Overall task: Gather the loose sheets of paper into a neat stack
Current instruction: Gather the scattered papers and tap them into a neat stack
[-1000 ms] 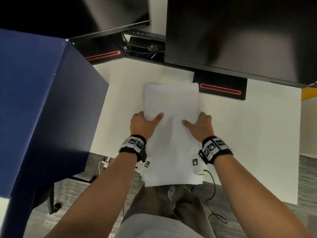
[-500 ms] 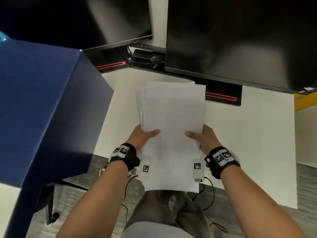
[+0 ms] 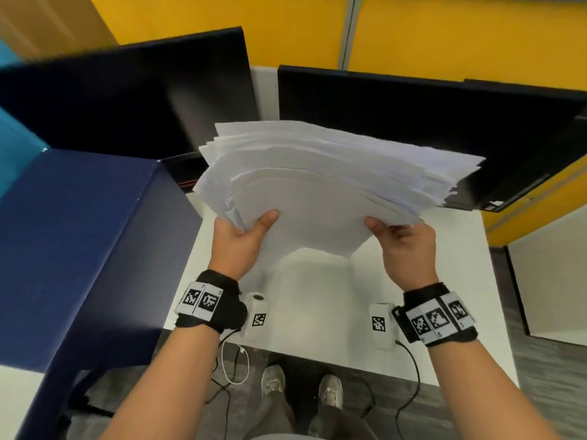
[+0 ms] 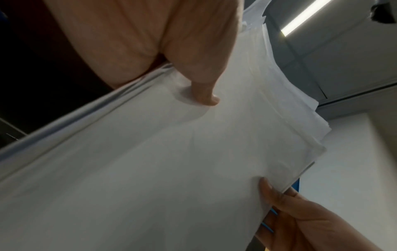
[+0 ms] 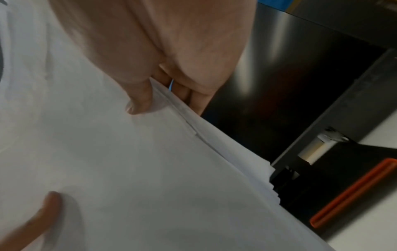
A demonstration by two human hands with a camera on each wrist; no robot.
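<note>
A thick, uneven stack of white paper (image 3: pixel 320 182) is held up above the white desk (image 3: pixel 451 281), tilted with its far edges fanned out. My left hand (image 3: pixel 241 233) grips its left side, thumb on top and fingers underneath. My right hand (image 3: pixel 403 242) grips the right side the same way. In the left wrist view the left thumb (image 4: pixel 204 95) presses on the top sheet of paper (image 4: pixel 150 169), with the right hand (image 4: pixel 300 212) at the stack's far side. The right wrist view shows the right thumb (image 5: pixel 139 100) on the paper (image 5: pixel 128 169) and fingers below its edge.
Two dark monitors (image 3: pixel 413 115) stand at the back of the desk, close behind the raised stack. A dark blue partition (image 3: pixel 79 249) runs along the left. Yellow wall panels (image 3: pixel 444 36) are behind. My shoes (image 3: pixel 330 392) and cables show on the floor below the desk edge.
The stack lay flat on the desk under both hands a second ago. Both hands have since gripped its sides and lifted it up, tilting it towards me.
</note>
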